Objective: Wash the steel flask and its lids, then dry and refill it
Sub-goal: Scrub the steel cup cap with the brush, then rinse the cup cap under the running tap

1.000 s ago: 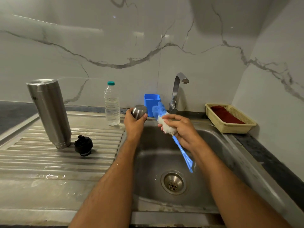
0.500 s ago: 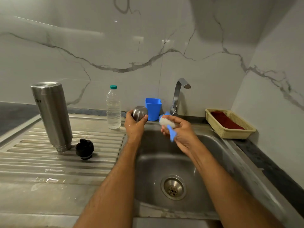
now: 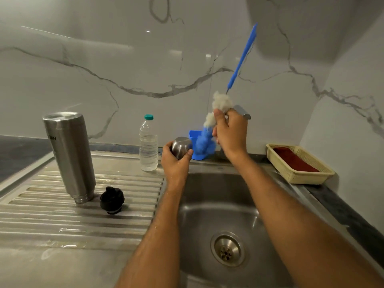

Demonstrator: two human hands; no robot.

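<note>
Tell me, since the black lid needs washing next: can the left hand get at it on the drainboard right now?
Probably not yet: the left hand grips the steel cap. The black lid lies uncovered beside the steel flask, so the path looks free.

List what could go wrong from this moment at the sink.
1. The right hand grips the bottle brush by its bristles, and its long blue handle points up, so it may swing into the wall or flick water.
2. The left hand holds the steel cap above the sink; wet, it might slip.
3. The steel flask stands inverted on the ribbed drainboard and could tip if bumped.
</note>
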